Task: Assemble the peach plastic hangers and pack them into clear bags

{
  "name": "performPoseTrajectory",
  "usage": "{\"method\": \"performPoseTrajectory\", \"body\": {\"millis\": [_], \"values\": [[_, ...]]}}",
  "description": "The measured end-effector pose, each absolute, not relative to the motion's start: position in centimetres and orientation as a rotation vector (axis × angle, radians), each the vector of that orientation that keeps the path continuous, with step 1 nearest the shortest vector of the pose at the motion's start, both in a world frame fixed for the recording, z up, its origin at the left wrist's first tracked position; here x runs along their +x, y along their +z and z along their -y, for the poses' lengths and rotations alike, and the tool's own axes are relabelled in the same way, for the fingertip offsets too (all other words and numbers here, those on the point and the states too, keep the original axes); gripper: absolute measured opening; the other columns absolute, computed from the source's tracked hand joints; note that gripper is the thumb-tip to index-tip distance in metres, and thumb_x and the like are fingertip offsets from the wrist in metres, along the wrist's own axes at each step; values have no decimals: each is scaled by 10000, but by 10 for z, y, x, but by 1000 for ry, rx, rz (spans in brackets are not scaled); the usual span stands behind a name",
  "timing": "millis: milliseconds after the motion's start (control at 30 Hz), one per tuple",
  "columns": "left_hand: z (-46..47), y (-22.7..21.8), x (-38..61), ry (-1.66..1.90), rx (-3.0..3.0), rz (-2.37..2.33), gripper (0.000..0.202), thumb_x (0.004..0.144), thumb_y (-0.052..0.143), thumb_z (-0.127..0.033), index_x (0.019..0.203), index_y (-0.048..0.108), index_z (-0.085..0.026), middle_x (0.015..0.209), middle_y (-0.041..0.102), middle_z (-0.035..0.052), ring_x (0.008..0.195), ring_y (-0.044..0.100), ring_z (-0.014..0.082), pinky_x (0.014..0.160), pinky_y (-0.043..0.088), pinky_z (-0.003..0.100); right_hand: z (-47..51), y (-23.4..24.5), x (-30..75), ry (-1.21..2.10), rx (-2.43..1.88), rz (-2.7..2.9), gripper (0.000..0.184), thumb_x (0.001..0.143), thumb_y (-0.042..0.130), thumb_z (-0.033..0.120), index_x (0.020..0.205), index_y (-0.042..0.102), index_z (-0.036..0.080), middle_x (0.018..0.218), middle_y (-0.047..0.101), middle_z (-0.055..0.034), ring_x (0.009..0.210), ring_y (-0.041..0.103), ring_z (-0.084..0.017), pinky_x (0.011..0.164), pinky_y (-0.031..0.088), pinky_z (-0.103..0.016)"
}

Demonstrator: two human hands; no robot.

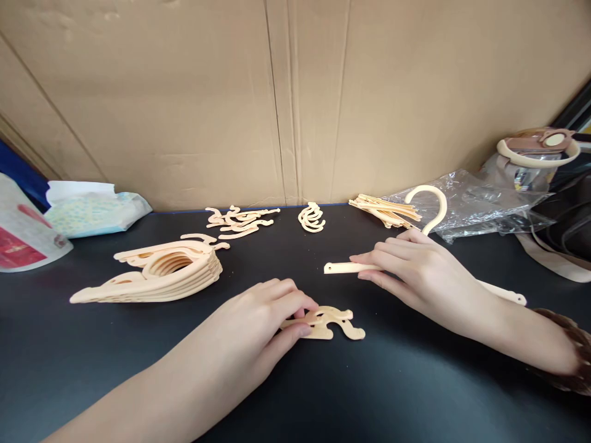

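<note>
My left hand (277, 320) is closed, thumb and fingers pinching a group of curved cream plastic hanger pieces (353, 331) low over the black table. Part of that group lies hidden behind my fingers. To its right, my right hand (415, 267) grips a flat cream plastic strip (339, 267) with a hole near its end. Just above this hand rises a cream hanger hook (441, 209). Another holed cream end (519, 299) sticks out past my right wrist. My hand covers the middle, so whether hook, strip and this end are joined cannot be seen.
A stack of cream hanger parts (184, 280) lies at left. Loose curved pieces (244, 221), small hooks (312, 216) and flat strips (385, 209) sit along the cardboard wall (207, 111). Tissues (101, 212), a paper cup (28, 227), clear plastic bag (475, 203) and bottle (530, 160) flank them.
</note>
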State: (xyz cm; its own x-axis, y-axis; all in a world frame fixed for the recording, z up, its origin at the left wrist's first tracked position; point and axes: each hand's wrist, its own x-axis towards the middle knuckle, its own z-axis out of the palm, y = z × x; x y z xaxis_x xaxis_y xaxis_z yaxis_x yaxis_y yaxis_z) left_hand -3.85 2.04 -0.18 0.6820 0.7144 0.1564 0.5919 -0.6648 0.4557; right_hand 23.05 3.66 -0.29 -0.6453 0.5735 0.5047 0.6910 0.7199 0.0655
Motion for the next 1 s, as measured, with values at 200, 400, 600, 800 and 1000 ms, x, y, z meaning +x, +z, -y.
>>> {"method": "performPoseTrajectory", "body": {"millis": [200,400,600,800,1000], "values": [[-26,1,-42,613,2411,-1198,173,983,402,-232,981,573,-253,853,613,-38,688,575,116,620,409,229,-35,-4,230,-358,-957,2460,184,999,508,234,1049,668,158,790,661,15,714,575,-147,733,344,-305],[-19,12,-37,463,2154,-1502,213,989,288,-434,914,415,-280,603,473,-86,536,438,142,506,332,234,-32,-2,228,-335,-924,2478,201,1008,487,237,1068,662,159,818,672,2,723,576,-152,735,343,-307],[-23,10,-35,337,2302,-1586,459,833,557,-601,654,358,-228,456,318,-101,450,253,111,445,214,229,-28,-3,225,-314,-900,2484,217,1013,475,243,1067,668,159,798,671,2,710,575,-150,725,343,-310],[-22,7,-36,370,2521,-1356,341,973,358,-358,663,319,-221,563,394,-67,488,389,115,486,254,241,-27,-3,223,-285,-899,2506,233,1020,456,240,1079,670,166,781,661,-3,706,584,-147,714,353,-314],[-17,12,-33,339,2513,-1273,257,988,269,-262,731,285,-244,594,422,-72,489,417,138,505,281,257,-23,-1,221,-234,-877,2514,243,1024,452,260,1077,672,170,783,657,-4,696,565,-140,715,367,-313]]}}
